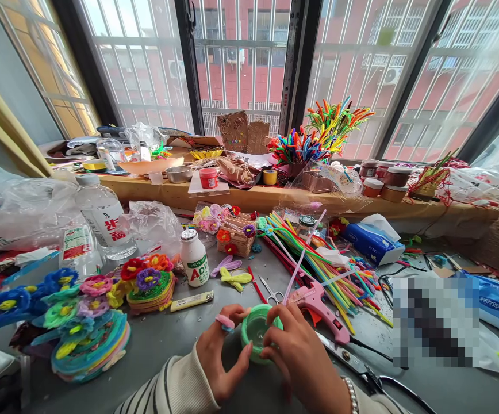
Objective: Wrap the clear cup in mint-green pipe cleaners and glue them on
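Note:
A small round cup (pixel 257 330), its rim and side wrapped in green fuzzy pipe cleaner, stands between my hands with its opening up; the inside looks clear. My left hand (pixel 220 357) steadies its left side with thumb and fingertips, and a pink and blue fuzzy ring sits on one finger. Curled over the right rim, my right hand (pixel 303 359) presses its fingers on the green wrapping; its thumb side is partly hidden. Just beyond lie a pink glue gun (pixel 318 305), small scissors (pixel 272 292) and large scissors (pixel 353 365) partly under my right arm.
Pipe cleaners (pixel 318 259) spread behind the glue gun. Fuzzy flower pieces (pixel 89 339) stand at left, near a lighter (pixel 192 301) and a white bottle (pixel 194 259). A tissue pack (pixel 374 241) lies at right. Paint jars (pixel 396 177) line the window ledge.

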A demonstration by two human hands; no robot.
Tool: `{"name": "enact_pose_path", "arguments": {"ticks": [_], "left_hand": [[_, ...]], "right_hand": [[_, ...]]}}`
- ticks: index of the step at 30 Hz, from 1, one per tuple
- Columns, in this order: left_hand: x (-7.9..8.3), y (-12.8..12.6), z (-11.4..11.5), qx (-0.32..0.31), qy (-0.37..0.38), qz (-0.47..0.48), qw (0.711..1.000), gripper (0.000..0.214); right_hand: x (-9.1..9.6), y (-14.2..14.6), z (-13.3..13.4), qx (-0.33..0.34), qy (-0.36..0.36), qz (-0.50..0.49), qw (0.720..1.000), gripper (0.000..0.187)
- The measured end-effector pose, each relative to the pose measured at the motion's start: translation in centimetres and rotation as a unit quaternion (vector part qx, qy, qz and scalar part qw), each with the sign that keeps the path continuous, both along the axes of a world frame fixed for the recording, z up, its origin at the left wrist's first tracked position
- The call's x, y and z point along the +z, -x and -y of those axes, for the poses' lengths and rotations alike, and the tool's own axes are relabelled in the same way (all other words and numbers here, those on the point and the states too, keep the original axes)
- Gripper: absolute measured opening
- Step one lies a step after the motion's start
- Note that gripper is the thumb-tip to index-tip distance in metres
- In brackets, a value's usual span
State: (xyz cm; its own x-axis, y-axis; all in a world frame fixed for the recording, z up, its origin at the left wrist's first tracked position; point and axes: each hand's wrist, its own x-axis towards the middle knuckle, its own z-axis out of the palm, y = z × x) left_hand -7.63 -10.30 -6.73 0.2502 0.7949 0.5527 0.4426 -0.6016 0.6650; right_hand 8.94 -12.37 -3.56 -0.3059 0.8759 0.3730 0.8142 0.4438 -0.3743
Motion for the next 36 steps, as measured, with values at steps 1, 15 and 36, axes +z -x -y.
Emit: {"name": "enact_pose_path", "arguments": {"ticks": [1, 15, 36], "left_hand": [[-0.1, 0.2, 0.0, 0.004, -0.003, 0.003, 1.0, 0.028], [-0.8, 0.7, -0.2, -0.029, 0.019, 0.035, 0.999, 0.028], [-0.5, 0.0, -1.5, -0.022, 0.079, 0.118, 0.99, 0.027]], "right_hand": [[-0.2, 0.2, 0.2, -0.008, -0.02, -0.005, 1.0, 0.012], [-1.6, 1.0, 0.9, -0.03, -0.074, 0.006, 0.997, 0.017], [2.0, -0.1, -0.1, 0.0, 0.057, -0.1, 0.993, 0.001]]}}
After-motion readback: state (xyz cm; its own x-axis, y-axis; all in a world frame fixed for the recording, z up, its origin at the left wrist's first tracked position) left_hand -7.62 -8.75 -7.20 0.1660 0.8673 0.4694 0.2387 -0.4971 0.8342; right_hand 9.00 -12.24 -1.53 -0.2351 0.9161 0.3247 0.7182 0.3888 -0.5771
